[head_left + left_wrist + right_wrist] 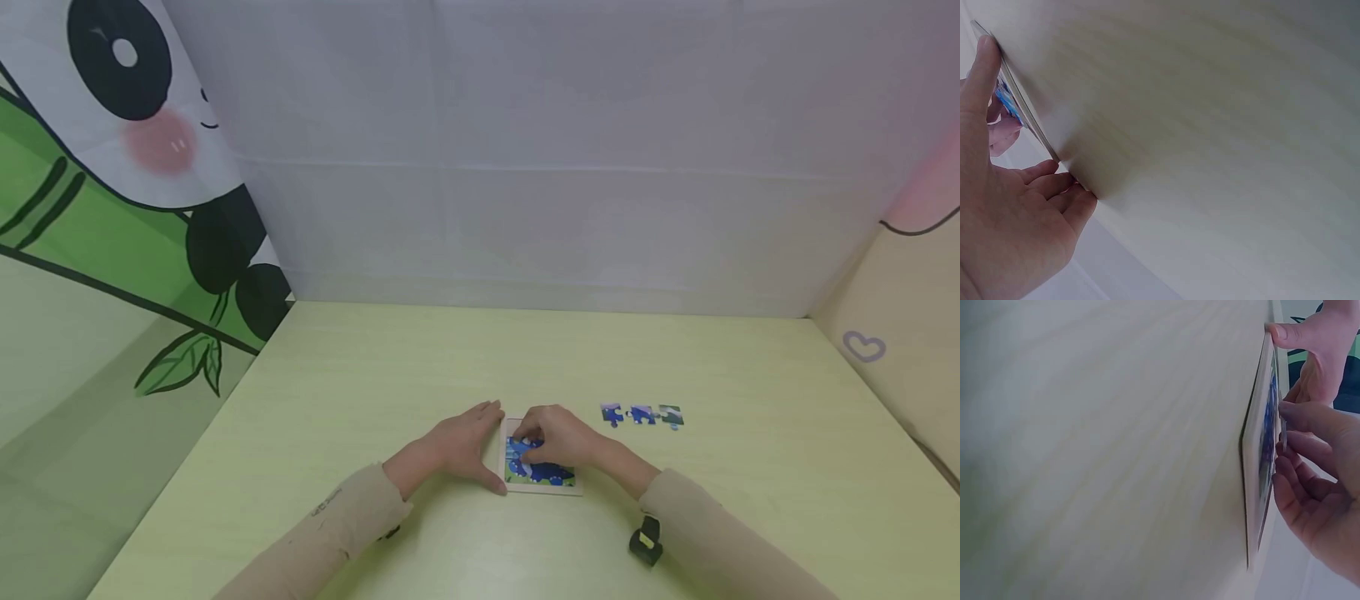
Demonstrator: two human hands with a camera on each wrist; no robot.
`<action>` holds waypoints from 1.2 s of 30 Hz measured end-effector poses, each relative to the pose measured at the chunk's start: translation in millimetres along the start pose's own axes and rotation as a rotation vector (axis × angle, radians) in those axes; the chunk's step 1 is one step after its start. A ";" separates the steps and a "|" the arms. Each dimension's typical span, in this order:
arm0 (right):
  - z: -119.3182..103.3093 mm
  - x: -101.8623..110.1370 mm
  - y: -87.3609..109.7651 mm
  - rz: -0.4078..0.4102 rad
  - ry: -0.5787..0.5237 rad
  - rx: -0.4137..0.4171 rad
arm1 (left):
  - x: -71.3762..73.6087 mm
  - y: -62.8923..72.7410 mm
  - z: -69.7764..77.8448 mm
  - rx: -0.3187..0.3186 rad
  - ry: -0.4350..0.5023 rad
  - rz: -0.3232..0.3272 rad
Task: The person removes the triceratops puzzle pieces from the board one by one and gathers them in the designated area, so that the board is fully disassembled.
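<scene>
A small jigsaw puzzle in a pale frame (543,490) lies on the table, its picture a blue dinosaur on green ground. My left hand (463,443) spans the frame's left edge, with the thumb at the near corner and the extended fingers by the far one. Over the puzzle's left part, my right hand (564,435) pinches a puzzle piece (1284,434), seen nearly edge-on in the right wrist view. The right fingers hide part of the picture. From the left wrist view, the left thumb (984,69) lies along the frame's edge.
Right of the frame, a row of 3 loose pieces lies on the table: a left piece (612,414), a middle piece (641,414) and a right piece (671,415). A pale wall (525,233) stands behind the table (420,358), with printed panels at both sides.
</scene>
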State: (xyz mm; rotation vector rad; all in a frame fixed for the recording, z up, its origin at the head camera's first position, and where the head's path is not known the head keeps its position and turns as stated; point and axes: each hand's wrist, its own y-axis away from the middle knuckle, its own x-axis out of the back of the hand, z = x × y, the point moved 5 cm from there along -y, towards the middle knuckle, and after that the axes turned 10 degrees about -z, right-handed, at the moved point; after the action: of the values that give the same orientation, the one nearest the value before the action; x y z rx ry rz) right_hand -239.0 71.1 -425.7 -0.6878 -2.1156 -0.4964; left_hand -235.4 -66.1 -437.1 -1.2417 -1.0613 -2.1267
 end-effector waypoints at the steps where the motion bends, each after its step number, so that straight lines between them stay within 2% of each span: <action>1: 0.7 0.2 0.3 0.001 0.008 -0.001 | -0.1 -0.1 0.1 0.000 0.000 0.000; 9: 3.1 12.2 9.3 0.023 0.002 -0.024 | 0.6 -0.4 -0.2 0.005 0.003 -0.007; 14: 6.9 23.6 20.6 0.040 -0.032 -0.068 | -0.4 -1.5 -0.5 0.000 0.004 -0.012; 17: 11.1 29.4 29.0 0.061 -0.038 -0.060 | -1.3 -1.9 -0.7 0.003 -0.002 -0.011; 25: 34.5 34.9 58.9 0.103 0.016 -0.085 | -0.1 -0.5 1.2 0.012 -0.001 -0.007; 30: 51.4 32.2 76.6 0.104 0.053 -0.113 | 0.2 -0.5 1.0 0.018 -0.006 -0.008; 36: 61.5 32.1 91.3 0.105 0.077 -0.133 | -1.3 -1.1 -0.5 0.004 -0.010 0.000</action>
State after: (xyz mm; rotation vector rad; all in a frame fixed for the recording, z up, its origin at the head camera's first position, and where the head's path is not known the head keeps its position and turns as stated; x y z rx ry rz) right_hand -234.4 185.7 -425.3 -0.8381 -1.9761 -0.6000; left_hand -235.8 -65.8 -438.9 -1.2518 -1.0694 -2.1196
